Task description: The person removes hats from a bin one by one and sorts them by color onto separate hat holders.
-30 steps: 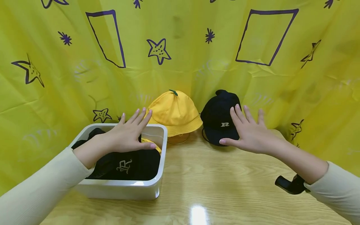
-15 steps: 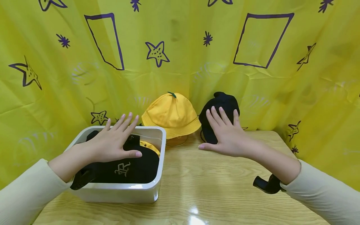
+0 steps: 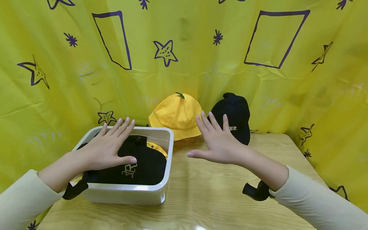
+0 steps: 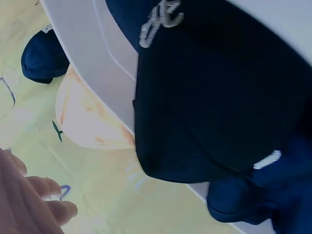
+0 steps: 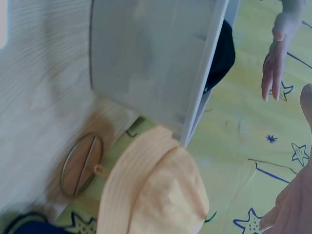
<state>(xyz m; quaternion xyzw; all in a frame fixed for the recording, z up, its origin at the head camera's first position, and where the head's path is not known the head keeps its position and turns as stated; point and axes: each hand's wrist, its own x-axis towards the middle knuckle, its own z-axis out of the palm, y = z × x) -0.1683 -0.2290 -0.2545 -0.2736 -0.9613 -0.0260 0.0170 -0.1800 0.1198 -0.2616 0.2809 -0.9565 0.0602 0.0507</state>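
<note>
My left hand is held with straight, spread fingers above a white plastic bin, holding nothing. Inside the bin lie black caps, the top one a black cap with a light embroidered emblem, and something yellow shows at the back corner. A yellow bucket hat with a green sprout on top stands behind the bin. To its right is another black cap with a letter R, partly hidden by my right hand. That hand is also empty, its fingers spread in the air.
The wooden table carries the bin at left and the two hats along its back. A yellow curtain with dark stars hangs behind. Under the bucket hat, a round wire stand base shows in the right wrist view.
Both hands have moved left, the right one from in front of the black cap to partly in front of the gap between the hats. Hats and bin have stayed in place.
</note>
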